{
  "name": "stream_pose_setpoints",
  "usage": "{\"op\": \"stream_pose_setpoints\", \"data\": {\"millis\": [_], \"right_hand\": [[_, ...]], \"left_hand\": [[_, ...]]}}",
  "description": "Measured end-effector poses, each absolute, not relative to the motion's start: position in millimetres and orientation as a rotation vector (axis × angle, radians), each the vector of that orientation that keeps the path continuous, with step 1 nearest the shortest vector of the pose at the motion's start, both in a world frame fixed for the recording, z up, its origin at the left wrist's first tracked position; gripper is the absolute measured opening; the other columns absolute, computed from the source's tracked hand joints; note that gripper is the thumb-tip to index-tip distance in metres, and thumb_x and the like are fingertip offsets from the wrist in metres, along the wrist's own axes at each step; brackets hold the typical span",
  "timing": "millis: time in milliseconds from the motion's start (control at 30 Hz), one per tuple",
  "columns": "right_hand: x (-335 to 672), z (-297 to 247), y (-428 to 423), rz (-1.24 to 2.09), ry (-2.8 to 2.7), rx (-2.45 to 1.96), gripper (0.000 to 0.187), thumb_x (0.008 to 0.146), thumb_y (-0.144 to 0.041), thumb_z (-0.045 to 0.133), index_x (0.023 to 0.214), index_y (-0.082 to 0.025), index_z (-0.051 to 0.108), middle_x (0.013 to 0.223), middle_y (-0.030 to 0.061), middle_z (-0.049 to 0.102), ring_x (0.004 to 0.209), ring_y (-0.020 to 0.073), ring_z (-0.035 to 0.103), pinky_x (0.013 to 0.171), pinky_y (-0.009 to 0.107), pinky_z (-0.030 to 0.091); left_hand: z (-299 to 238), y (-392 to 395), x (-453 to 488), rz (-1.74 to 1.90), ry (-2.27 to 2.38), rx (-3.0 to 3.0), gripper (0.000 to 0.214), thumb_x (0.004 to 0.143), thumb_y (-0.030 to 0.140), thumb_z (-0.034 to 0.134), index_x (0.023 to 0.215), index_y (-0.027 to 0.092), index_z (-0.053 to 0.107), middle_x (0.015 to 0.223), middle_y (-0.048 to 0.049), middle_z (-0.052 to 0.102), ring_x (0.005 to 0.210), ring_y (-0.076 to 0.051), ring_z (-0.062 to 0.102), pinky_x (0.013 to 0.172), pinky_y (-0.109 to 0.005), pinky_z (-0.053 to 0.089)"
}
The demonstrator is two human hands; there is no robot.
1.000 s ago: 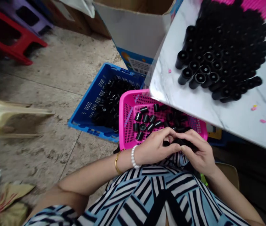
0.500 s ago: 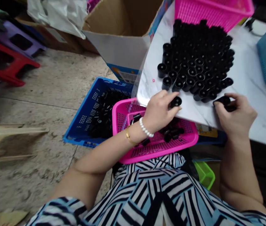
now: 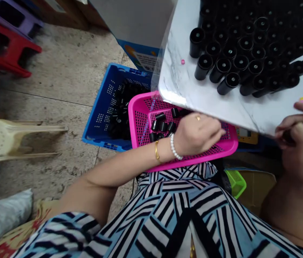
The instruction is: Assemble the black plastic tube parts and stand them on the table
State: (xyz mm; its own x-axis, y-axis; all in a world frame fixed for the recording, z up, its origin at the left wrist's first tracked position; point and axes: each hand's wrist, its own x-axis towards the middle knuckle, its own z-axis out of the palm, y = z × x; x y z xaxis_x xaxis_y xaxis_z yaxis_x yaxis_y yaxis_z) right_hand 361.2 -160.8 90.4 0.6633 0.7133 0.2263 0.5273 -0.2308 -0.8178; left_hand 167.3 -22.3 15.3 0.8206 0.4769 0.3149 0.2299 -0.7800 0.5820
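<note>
My left hand point(image 3: 198, 136) reaches down into the pink basket point(image 3: 140, 122) on my lap, fingers curled among the loose black plastic tubes point(image 3: 163, 126); what it grips is hidden. My right hand point(image 3: 300, 125) hovers at the near edge of the white marble table point(image 3: 183, 86), fingers pinched on something dark I cannot make out. Many black tubes point(image 3: 229, 61) stand upright in a tight cluster on the table above both hands.
A blue crate point(image 3: 100, 111) holding more black tubes sits on the floor left of the pink basket. A cardboard box point(image 3: 140, 32) stands behind it. A beige stool point(image 3: 11, 138) lies on its side at left, a red stool point(image 3: 6, 50) beyond. A small green basket point(image 3: 236, 182) lies under the table.
My left hand dropped from the table edge, where it held a black tube, back into the pink basket. My right hand moved right along the table edge. The view tilted closer.
</note>
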Motion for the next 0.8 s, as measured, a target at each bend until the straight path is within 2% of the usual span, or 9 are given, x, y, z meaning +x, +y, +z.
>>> {"op": "stream_pose_setpoints", "data": {"millis": [67,133,233,333,433,533,600,700,800], "right_hand": [[345,96,-180,0.567,-0.929,-1.75,0.043,0.082,-0.025,0.061,0.124,-0.025,0.069,0.099,0.0105,0.067,0.076,0.0221,0.064,0.061,0.037,0.05],[338,97,-195,0.912,-0.952,-1.73,0.044,0.084,-0.026,0.063,0.127,-0.028,0.068,0.111,0.0104,0.069,0.088,0.0253,0.069,0.074,0.04,0.058],[342,89,-205,1.108,-1.009,-1.801,0.04,0.09,-0.029,0.065,0.13,-0.031,0.065,0.118,0.0073,0.07,0.1,0.0253,0.071,0.089,0.039,0.061],[352,69,-203,1.043,-1.037,-1.826,0.026,0.092,-0.03,0.062,0.118,-0.029,0.066,0.108,0.0041,0.072,0.095,0.022,0.071,0.085,0.035,0.061],[352,41,-195,0.73,-1.381,-1.986,0.017,0.092,-0.03,0.062,0.107,-0.025,0.068,0.1,0.0047,0.072,0.093,0.0227,0.069,0.089,0.039,0.058],[344,14,-183,0.331,-1.778,-2.177,0.029,0.096,-0.031,0.055,0.119,-0.02,0.07,0.109,0.012,0.072,0.099,0.0273,0.068,0.092,0.043,0.056],[337,2,-171,0.215,-1.932,-2.327,0.041,0.098,-0.029,0.05,0.135,-0.016,0.063,0.122,0.0181,0.069,0.097,0.0298,0.069,0.083,0.043,0.058],[328,-3,-150,0.263,-2.118,-2.479,0.049,0.098,-0.022,0.043,0.145,-0.013,0.054,0.132,0.0246,0.065,0.092,0.0332,0.071,0.07,0.042,0.056],[320,-7,-132,0.536,-2.221,-2.536,0.041,0.099,-0.017,0.038,0.129,-0.011,0.065,0.114,0.0238,0.072,0.084,0.0325,0.073,0.066,0.04,0.054]], "left_hand": [[-10,-37,166,0.388,0.46,2.526,0.034,0.102,0.042,0.05,0.103,0.014,0.068,0.089,-0.0088,0.068,0.087,-0.022,0.067,0.082,-0.037,0.055],[-32,-42,172,0.135,0.548,2.535,0.033,0.097,0.038,0.058,0.114,0.011,0.068,0.102,-0.0134,0.068,0.09,-0.025,0.068,0.077,-0.036,0.054],[-53,-37,183,-0.08,0.605,2.514,0.034,0.093,0.035,0.063,0.118,0.014,0.071,0.114,-0.0152,0.064,0.094,-0.026,0.067,0.076,-0.035,0.054],[-58,-27,182,-0.04,0.552,2.477,0.03,0.089,0.029,0.064,0.114,0.016,0.075,0.115,-0.0141,0.062,0.103,-0.027,0.065,0.086,-0.037,0.055],[-55,-20,171,0.099,0.53,2.332,0.032,0.083,0.018,0.066,0.113,0.012,0.073,0.117,-0.0142,0.063,0.111,-0.026,0.062,0.1,-0.037,0.052],[-44,-15,158,0.184,0.522,2.052,0.033,0.08,0.016,0.069,0.113,0.011,0.07,0.108,-0.0093,0.069,0.096,-0.019,0.066,0.092,-0.032,0.054],[-32,-12,150,0.218,0.488,1.881,0.032,0.081,0.019,0.071,0.112,0.013,0.068,0.102,-0.0052,0.071,0.085,-0.014,0.065,0.081,-0.028,0.054],[-14,-12,142,0.296,0.414,1.751,0.03,0.084,0.022,0.071,0.112,0.015,0.066,0.105,-0.0057,0.071,0.088,-0.013,0.064,0.078,-0.026,0.052],[-4,-15,136,0.366,0.404,1.628,0.03,0.085,0.024,0.073,0.112,0.014,0.066,0.104,-0.0065,0.07,0.084,-0.012,0.061,0.076,-0.025,0.052]]}}
